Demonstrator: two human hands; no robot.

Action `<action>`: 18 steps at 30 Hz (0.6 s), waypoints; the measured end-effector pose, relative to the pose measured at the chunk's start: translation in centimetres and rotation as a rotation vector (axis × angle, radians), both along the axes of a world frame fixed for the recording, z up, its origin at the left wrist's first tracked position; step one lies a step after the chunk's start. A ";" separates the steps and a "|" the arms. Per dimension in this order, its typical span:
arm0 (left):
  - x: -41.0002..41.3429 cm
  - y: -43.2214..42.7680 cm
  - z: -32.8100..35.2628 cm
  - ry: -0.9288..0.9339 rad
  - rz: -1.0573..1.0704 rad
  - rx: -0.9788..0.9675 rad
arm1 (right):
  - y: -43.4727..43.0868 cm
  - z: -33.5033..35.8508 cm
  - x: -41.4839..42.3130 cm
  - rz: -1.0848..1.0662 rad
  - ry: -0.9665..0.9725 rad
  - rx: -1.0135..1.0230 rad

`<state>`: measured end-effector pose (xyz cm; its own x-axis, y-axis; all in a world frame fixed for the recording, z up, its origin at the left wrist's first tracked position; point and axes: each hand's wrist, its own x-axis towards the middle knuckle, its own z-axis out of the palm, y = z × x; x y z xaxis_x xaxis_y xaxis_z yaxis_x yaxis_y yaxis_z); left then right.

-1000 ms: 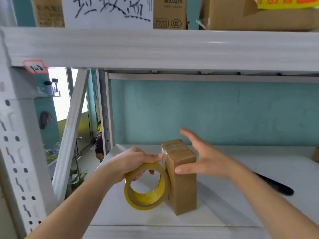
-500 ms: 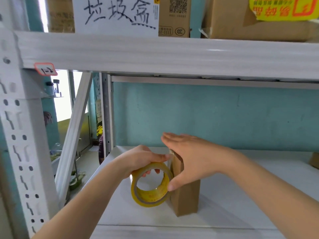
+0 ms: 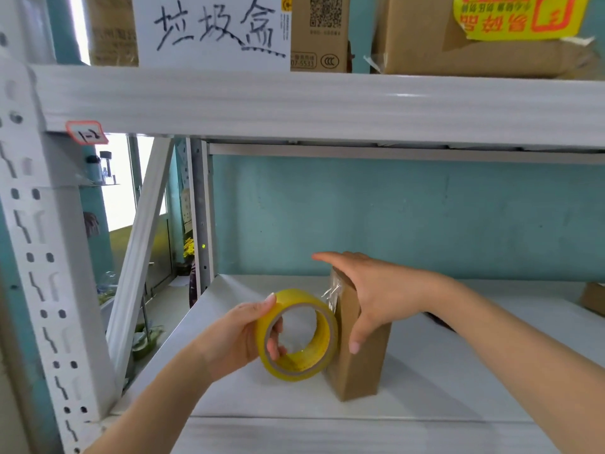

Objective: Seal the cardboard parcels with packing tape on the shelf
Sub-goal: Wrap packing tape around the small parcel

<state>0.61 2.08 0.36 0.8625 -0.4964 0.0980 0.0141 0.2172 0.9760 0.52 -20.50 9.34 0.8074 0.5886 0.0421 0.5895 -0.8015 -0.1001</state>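
Note:
A small upright cardboard parcel (image 3: 358,362) stands on the white shelf (image 3: 458,381). My right hand (image 3: 370,290) lies over its top, thumb down the near face, holding it. My left hand (image 3: 242,332) grips a yellow roll of packing tape (image 3: 299,334), fingers through the core, just left of the parcel. A clear strip of tape (image 3: 332,294) runs from the roll to the parcel's upper left edge.
The shelf's upper beam (image 3: 327,103) runs overhead, with cardboard boxes (image 3: 474,34) and a handwritten white sign (image 3: 212,31) above it. A perforated upright (image 3: 42,273) stands at left. Another carton's corner (image 3: 594,298) shows at far right. A teal wall backs the shelf.
My right hand came down from beside the parcel onto its top and grips it. The tape roll has tilted and drawn slightly left, pulling the strip out.

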 end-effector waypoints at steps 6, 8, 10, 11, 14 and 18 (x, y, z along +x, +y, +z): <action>-0.4 2.1 4.6 -0.237 0.076 0.076 | -0.1 -2.2 -0.7 0.008 0.001 0.537; -0.7 3.0 6.4 -0.281 0.081 0.173 | 0.7 -3.6 -0.7 0.020 0.015 0.707; -0.9 3.4 7.8 -0.304 0.105 0.327 | 1.3 -4.7 -0.2 0.045 0.024 0.816; -0.9 3.6 8.4 -0.324 0.167 0.465 | 1.4 -5.1 0.0 0.045 0.031 0.870; -0.6 3.7 8.7 -0.369 0.367 0.997 | 0.8 -6.5 0.8 0.018 0.079 0.951; -0.2 3.1 7.7 -0.331 0.435 1.185 | 0.3 -8.5 1.4 0.012 0.101 0.972</action>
